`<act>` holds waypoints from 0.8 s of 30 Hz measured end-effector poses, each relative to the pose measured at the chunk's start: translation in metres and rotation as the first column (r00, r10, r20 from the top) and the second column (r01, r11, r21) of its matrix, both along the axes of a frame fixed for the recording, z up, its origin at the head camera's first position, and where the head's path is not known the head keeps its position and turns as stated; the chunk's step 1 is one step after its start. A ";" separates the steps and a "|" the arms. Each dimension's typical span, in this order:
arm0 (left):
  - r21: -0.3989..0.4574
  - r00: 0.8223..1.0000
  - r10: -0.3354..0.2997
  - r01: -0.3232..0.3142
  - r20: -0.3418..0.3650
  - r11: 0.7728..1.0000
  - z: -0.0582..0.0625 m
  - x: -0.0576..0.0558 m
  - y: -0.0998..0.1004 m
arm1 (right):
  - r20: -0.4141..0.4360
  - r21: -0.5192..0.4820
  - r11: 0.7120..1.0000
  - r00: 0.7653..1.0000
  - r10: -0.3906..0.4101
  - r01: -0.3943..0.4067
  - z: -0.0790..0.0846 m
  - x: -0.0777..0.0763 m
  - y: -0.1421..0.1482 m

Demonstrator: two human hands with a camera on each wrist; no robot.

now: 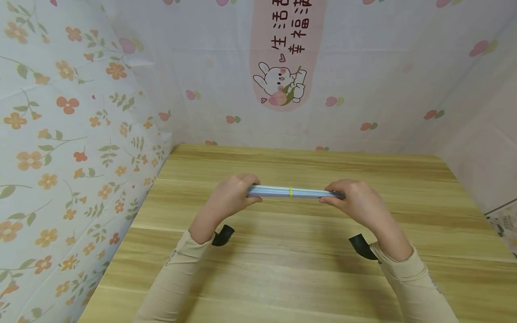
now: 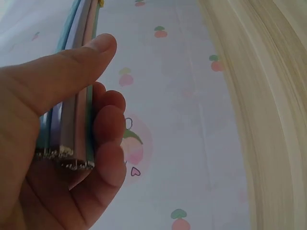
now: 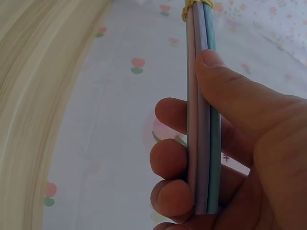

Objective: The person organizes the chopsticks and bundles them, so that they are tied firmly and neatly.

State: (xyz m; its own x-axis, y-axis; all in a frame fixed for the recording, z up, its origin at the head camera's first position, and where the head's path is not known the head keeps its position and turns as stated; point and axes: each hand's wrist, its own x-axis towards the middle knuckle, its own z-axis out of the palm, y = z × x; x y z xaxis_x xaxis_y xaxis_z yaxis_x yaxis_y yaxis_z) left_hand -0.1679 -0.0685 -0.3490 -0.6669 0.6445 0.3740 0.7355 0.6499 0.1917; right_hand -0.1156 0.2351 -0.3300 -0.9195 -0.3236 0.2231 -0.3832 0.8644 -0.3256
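A bundle of thin pastel sticks (image 1: 271, 191) is held level above the table, with a yellow band (image 1: 290, 192) around its middle. My left hand (image 1: 231, 196) grips the left end. In the left wrist view, the thumb lies across blue, lilac, pink and green sticks (image 2: 68, 127), whose cut ends look rough and speckled. The right end is in my right hand (image 1: 361, 202). The right wrist view has thumb and curled fingers holding the lower part of the sticks (image 3: 203, 153), with the yellow band (image 3: 197, 4) above. Whether they are pencils cannot be told.
Under both hands lies a wood-grain table (image 1: 278, 269). A white cloth with a rabbit print (image 1: 282, 85) hangs behind its far edge, and a flowered cloth (image 1: 81, 134) borders the left. Dark curved pieces (image 1: 223, 235) stick out by both wrists.
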 end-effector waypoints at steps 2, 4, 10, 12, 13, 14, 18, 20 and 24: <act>0.024 1.000 -0.012 0.012 0.022 1.000 0.000 -0.001 -0.001 | 0.006 -0.001 1.000 1.000 -0.007 0.007 -0.001 -0.001 0.001; 0.038 0.999 -0.018 0.017 0.048 0.999 0.000 -0.001 -0.002 | 0.006 0.000 1.000 1.000 -0.011 0.011 -0.002 -0.001 0.002; 0.019 0.994 0.001 -0.003 0.106 1.000 -0.002 -0.002 -0.003 | 0.004 -0.003 1.000 1.000 -0.014 0.014 -0.006 -0.002 0.004; 0.014 0.994 0.007 -0.008 0.112 1.000 -0.003 -0.002 -0.003 | 0.010 -0.013 1.000 1.000 -0.018 0.018 -0.007 -0.002 0.004; 0.013 0.994 0.009 -0.011 0.113 1.000 -0.004 -0.002 -0.004 | 0.012 -0.019 1.000 1.000 -0.020 0.021 -0.007 -0.002 0.005; 0.014 0.994 0.008 -0.010 0.112 1.000 -0.004 -0.002 -0.004 | 0.014 -0.025 0.999 1.000 -0.021 0.022 -0.008 -0.003 0.005; 0.031 0.992 -0.004 0.000 0.130 1.000 -0.004 -0.002 -0.005 | 0.020 -0.041 0.999 1.000 -0.019 0.020 -0.009 -0.004 0.005; 0.042 0.988 -0.018 0.012 0.153 0.999 -0.004 -0.002 -0.004 | 0.025 -0.043 0.999 1.000 -0.016 0.017 -0.010 -0.004 0.006; 0.050 0.978 -0.031 0.021 0.206 0.999 -0.005 -0.003 -0.004 | 0.031 -0.044 0.999 0.999 -0.006 0.008 -0.011 -0.005 0.007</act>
State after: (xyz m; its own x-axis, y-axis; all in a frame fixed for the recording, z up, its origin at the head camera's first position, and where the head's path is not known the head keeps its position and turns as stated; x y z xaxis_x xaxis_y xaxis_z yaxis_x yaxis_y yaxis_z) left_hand -0.1711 -0.0724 -0.3537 -0.7164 0.6474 0.2602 0.6931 0.6176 0.3717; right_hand -0.1204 0.2424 -0.3411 -0.9284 -0.3078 0.2083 -0.3664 0.8516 -0.3748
